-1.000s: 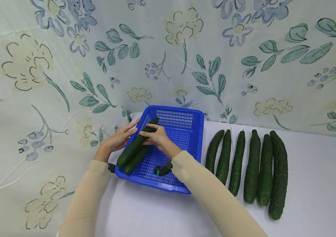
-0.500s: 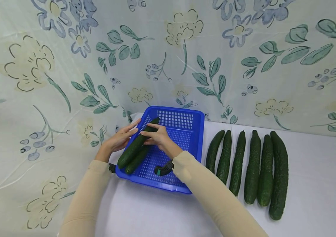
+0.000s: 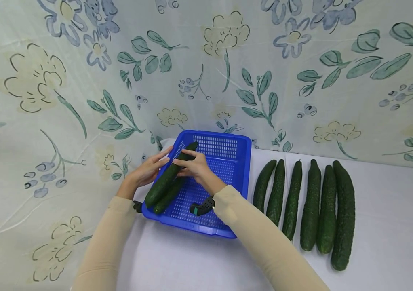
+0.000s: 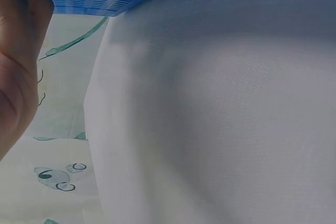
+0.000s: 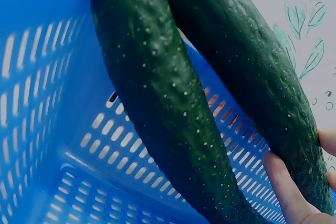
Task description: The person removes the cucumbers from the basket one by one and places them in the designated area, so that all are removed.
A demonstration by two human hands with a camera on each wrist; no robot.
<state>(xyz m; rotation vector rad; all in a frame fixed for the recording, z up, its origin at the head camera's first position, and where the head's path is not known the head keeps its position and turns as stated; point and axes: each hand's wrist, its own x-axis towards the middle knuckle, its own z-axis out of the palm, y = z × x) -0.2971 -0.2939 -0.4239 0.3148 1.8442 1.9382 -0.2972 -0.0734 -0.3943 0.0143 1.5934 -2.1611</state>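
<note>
Two dark green cucumbers lie slanted along the left side of a blue plastic basket [image 3: 241, 190]. My right hand [image 3: 196, 166] grips the upper cucumber [image 3: 164, 180] near its far end, thumb and fingers on either side. In the right wrist view, its fingers [image 5: 283, 184] press against that cucumber's skin. Beside and partly beneath it is the other cucumber [image 3: 170, 197], leaning along the slotted wall in the right wrist view. My left hand [image 3: 148, 169] rests at the basket's left rim from outside, fingers stretched along it; the left wrist view catches only its edge beside the wall.
On the white-covered table [image 3: 388, 218], several more cucumbers [image 3: 311, 206] lie side by side to the basket's right, partly behind the right sleeve [image 3: 264, 238]. A flowered cloth [image 3: 192, 68] hangs behind the basket and along the left.
The gripped cucumber has slid slightly toward the far right of the basket together with my right hand. My left hand and the basket stay in place.
</note>
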